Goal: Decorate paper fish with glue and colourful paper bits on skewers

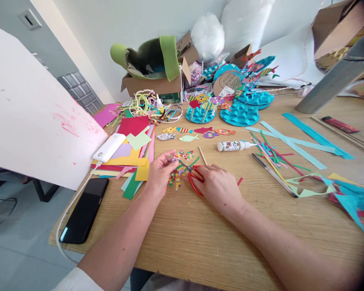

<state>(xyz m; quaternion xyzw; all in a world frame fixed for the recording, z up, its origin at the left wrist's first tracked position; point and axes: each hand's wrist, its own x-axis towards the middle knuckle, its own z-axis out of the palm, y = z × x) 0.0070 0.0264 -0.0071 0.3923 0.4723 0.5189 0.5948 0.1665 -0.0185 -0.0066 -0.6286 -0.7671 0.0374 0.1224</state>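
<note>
My right hand [220, 184] is closed round the red handles of a pair of scissors [195, 174], whose blades point left toward my other hand. My left hand [160, 173] pinches a tiny piece of purple paper [175, 160] at the blade tips; my fingers hide part of it. Under and around the blades lies a scatter of small coloured paper bits [182, 155], red, yellow, green and purple. Behind them, several paper fish [203, 130] lie in two rows. A thin wooden stick [202, 155] rests just beyond the scissors.
A glue bottle [234, 146] lies right of centre, near paper strips [291, 141] and a pen [274, 174]. Left are stacked coloured papers [133, 161], a white power bank [109, 147] and a phone [85, 210]. Blue scalloped discs [239, 114] and a grey tumbler [333, 76] stand behind.
</note>
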